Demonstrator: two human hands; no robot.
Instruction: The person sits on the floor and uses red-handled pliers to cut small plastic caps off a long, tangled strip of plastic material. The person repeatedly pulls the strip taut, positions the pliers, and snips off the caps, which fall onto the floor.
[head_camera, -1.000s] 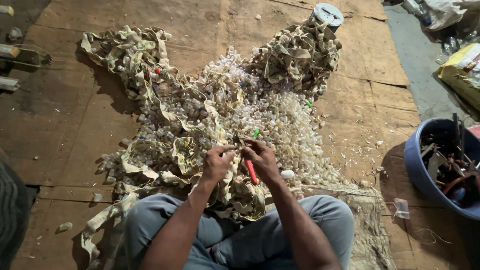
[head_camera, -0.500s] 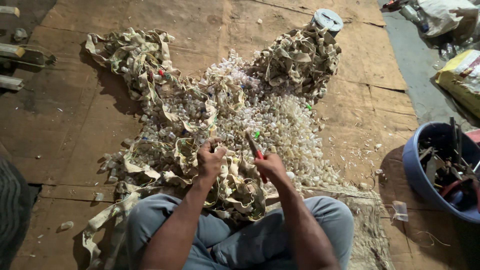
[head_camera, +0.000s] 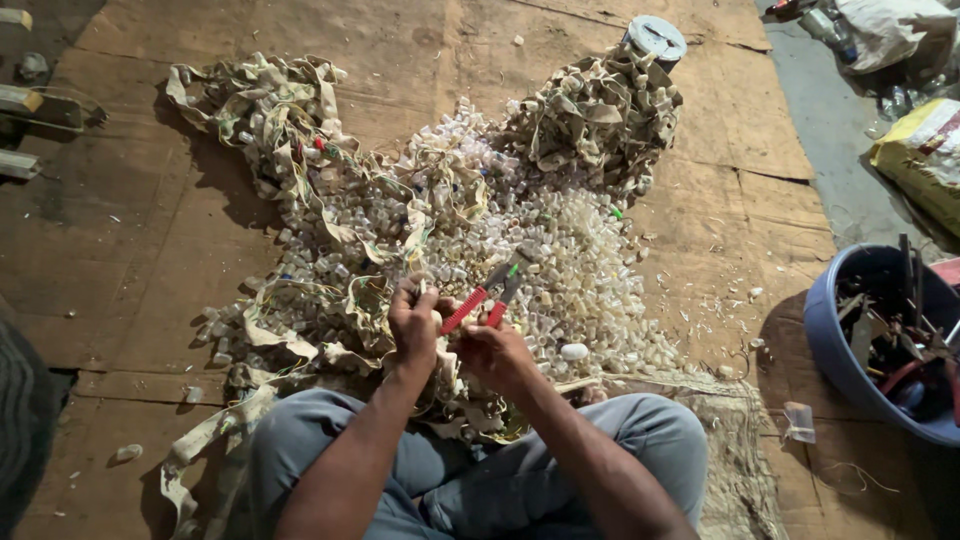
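Note:
I sit cross-legged in grey trousers on brown cardboard sheets. My right hand (head_camera: 497, 352) grips red-handled pliers (head_camera: 487, 297), whose jaws point up and to the right. My left hand (head_camera: 414, 322) pinches a small pale piece at the edge of a tangled beige strip (head_camera: 350, 318), just left of the pliers' handles. Right in front of my hands spreads a wide heap of small whitish caps (head_camera: 560, 260). Bundles of the same beige strip lie at the far left (head_camera: 262, 105) and far right (head_camera: 595, 115) of the heap.
A blue tub (head_camera: 880, 340) full of tools and wires stands at the right. A round grey spool (head_camera: 655, 35) sits behind the right bundle. Sacks (head_camera: 925, 150) lie at the upper right. A woven mat (head_camera: 735, 470) lies beside my right knee.
The pliers were held down between my hands a second ago; my right hand has since raised and tilted them so the jaws point up-right. My left hand stays on the strip.

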